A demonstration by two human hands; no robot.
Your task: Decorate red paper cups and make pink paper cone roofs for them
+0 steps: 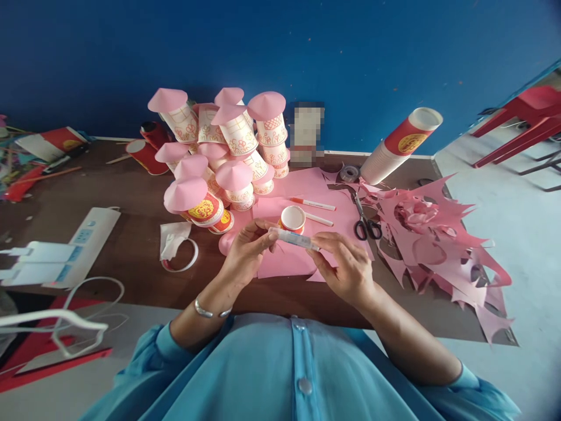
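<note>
A small translucent tube (293, 238) with faint blue print is held level between both hands. My left hand (248, 248) pinches its left end, and my right hand (344, 263) grips the right end between thumb and fingers. Just behind the tube an upright paper cup (293, 218) with a red band stands on pink paper (280, 266). Two white pens, one red-tipped (313, 204) and one beside it (319, 220), lie behind and right of the cup.
Several decorated cups with pink cone tops (236, 175) stand back left. Black scissors (362, 219), tape (349, 172), a leaning cup stack (401, 146) and pink scraps (432, 240) are right. A power strip (90, 242) and white ring (186, 257) lie left.
</note>
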